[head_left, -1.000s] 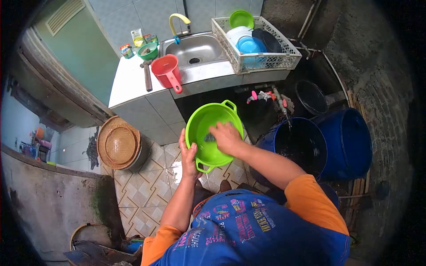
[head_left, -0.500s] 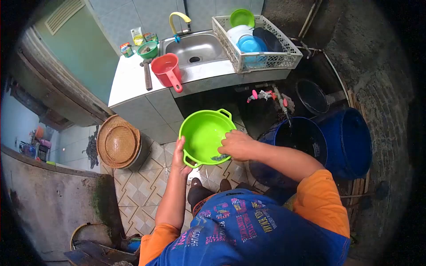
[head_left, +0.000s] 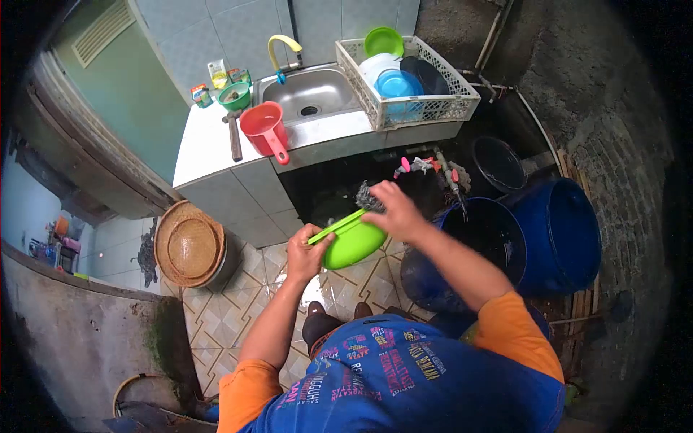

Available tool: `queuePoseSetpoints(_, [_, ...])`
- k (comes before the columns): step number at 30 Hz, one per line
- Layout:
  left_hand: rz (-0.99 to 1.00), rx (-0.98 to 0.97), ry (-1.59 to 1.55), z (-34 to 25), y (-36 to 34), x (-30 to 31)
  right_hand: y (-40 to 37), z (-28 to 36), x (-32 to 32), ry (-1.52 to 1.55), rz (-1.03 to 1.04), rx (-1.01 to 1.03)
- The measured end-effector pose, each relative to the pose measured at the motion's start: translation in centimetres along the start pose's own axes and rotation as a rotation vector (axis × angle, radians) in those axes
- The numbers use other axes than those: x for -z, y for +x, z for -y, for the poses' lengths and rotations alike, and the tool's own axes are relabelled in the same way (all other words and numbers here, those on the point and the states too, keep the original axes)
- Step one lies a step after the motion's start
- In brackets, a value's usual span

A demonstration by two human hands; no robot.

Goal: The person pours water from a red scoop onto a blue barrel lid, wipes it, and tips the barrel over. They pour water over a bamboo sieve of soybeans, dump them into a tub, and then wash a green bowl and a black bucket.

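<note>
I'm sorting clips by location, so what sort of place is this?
Probably a household washing-up area: a steel sink is set into a counter, a crate of dishes stands beside it, and an open blue barrel sits below a tap.

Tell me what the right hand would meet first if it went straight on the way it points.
The scourer, right at the right hand's fingers. Past that, the line seems to run toward the counter, though depth is unclear from this one view.
</note>
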State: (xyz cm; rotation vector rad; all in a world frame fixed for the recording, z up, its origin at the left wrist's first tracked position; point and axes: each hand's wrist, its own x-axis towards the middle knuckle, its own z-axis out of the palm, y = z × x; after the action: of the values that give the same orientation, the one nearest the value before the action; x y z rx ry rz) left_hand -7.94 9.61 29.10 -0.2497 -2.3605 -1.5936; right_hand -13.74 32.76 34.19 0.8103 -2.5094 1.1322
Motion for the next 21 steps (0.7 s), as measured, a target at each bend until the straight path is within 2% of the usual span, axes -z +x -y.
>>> queuePoseSetpoints(2, [-0.02,0.17,-0.099,-1.2,-0.3,-1.1,-1.6,3.6,-1.4,-0.059,-0.085,0.218])
queuePoseSetpoints(3, [-0.042,0.088,-0.133,0.3,-0.4,-1.7,-2.1,4.6,-1.6,-0.061,-0.085,0.215])
queuePoseSetpoints(4, [-0.036,0.085,-0.135,0.7,-0.6,-1.7,-2.5,5.3,-1.7,-0.139,-0.033,0.329])
queuePoseSetpoints(5, [-0.03,0.18,-0.244,1.2,-0.8,-1.6,-2.8,5.6,-1.7,-0.215,0.019,0.437])
queuePoseSetpoints(6, [-0.024,0.275,-0.354,1.7,-0.9,-1.6,-2.4,5.0,-1.4,-0.219,0.012,0.428])
queuePoseSetpoints(8, [-0.067,0.341,-0.467,0.8,-1.1,-0.7,-0.6,2.5,-0.7,-0.161,-0.057,0.059])
queuePoseSetpoints(10, [-0.26,0.422,-0.781,-1.0,-0.5,-0.5,0.2,-2.7,-0.7,0.32,-0.044,-0.274])
queuePoseSetpoints(12, [-0.224,0.458,-0.86,-0.4,-0.5,-0.1,-0.1,-4.8,-1.4,0.747,0.006,-0.485])
queuePoseSetpoints(14, [-0.381,0.408,-1.108,-0.6,0.5,-0.8,-1.1,-4.3,-3.2,0.949,-0.227,-0.485])
queuePoseSetpoints(16, [-0.361,0.465,-1.167,1.0,0.6,-1.3,-2.9,-2.0,-5.5,0.814,-0.464,-0.54])
queuePoseSetpoints(17, [-0.405,0.475,-1.197,0.6,0.8,-2.0,-3.8,-1.8,-7.6,0.826,-0.59,-0.485])
queuePoseSetpoints(20, [-0.465,0.496,-1.207,0.3,0.9,-3.0,-5.1,2.2,-8.7,0.124,-0.581,-0.359])
queuePoseSetpoints(21, [-0.468,0.513,-1.168,0.1,0.7,-3.0,-5.1,2.9,-7.9,0.125,-0.582,-0.362])
